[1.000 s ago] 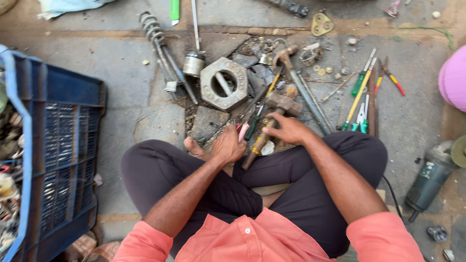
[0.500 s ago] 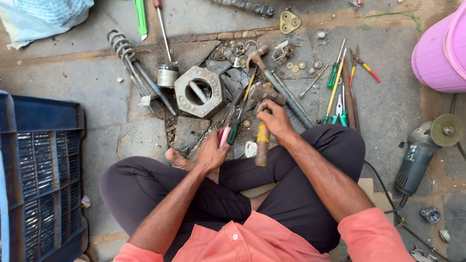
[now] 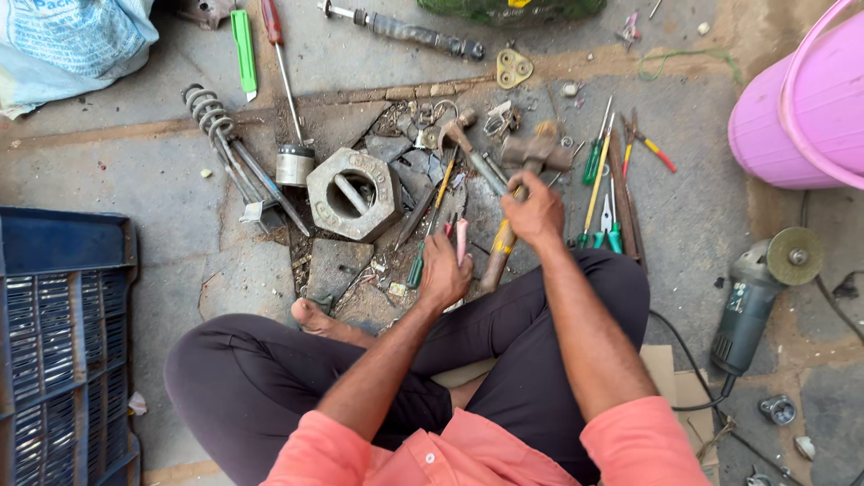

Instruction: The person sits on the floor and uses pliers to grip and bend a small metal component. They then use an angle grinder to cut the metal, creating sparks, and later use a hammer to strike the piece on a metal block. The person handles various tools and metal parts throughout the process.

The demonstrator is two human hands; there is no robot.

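I sit cross-legged on a stone floor with tools spread before me. My right hand [image 3: 536, 212] grips the wooden handle of a hammer [image 3: 497, 256]. Its rusty head [image 3: 536, 154] points away from me, over the pile of scrap. My left hand [image 3: 445, 271] is closed around a pink-handled tool [image 3: 462, 240], likely pliers, just left of the hammer handle. A green-handled screwdriver [image 3: 417, 268] lies beside that hand. A second hammer [image 3: 472, 148] lies on the floor beyond both hands.
A hexagonal metal block [image 3: 317, 194] and a small metal cylinder [image 3: 293, 166] sit ahead on the left. Screwdrivers [image 3: 598, 171] and green-handled pliers [image 3: 611, 227] lie to the right. A pink bucket [image 3: 792, 117], an angle grinder [image 3: 754, 301] and a blue crate [image 3: 63, 342] flank me.
My right hand has taken the hammer by its handle and lifted it, the head swinging away from me. My left hand has shifted onto the pink-handled tool. The view moved right.
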